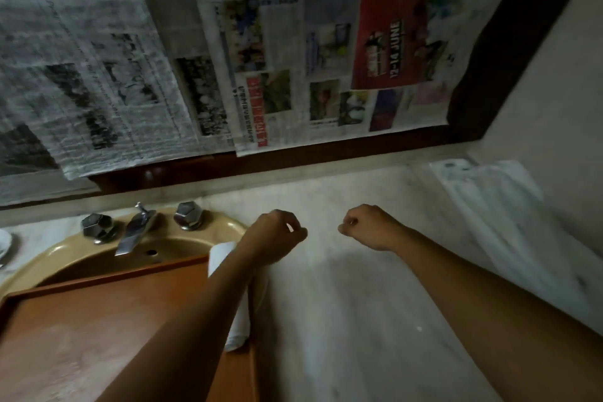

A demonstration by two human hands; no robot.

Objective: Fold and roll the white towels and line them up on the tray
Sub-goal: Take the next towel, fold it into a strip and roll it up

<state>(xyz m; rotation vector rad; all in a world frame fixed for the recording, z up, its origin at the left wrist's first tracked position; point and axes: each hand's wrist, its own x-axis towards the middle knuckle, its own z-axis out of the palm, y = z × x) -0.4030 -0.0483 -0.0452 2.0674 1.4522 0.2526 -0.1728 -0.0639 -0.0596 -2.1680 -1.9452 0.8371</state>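
1. Above the desk (359,303), both forearms reached toward twelve o'clock, wrists bent.
2. Left hand (274,235) and right hand (372,227) had fingers curled, holding nothing.
3. One rolled white towel (239,320) lay on the tray (98,320), at its three o'clock edge, under the left forearm.

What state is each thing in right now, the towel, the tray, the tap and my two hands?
rolled towel: rolled up, lying along the tray's right edge, partly hidden by the left forearm
tray: resting over the sink, only one towel visible on it
tap: no water seen running
left hand: fingers curled, holding nothing
right hand: fingers curled, holding nothing
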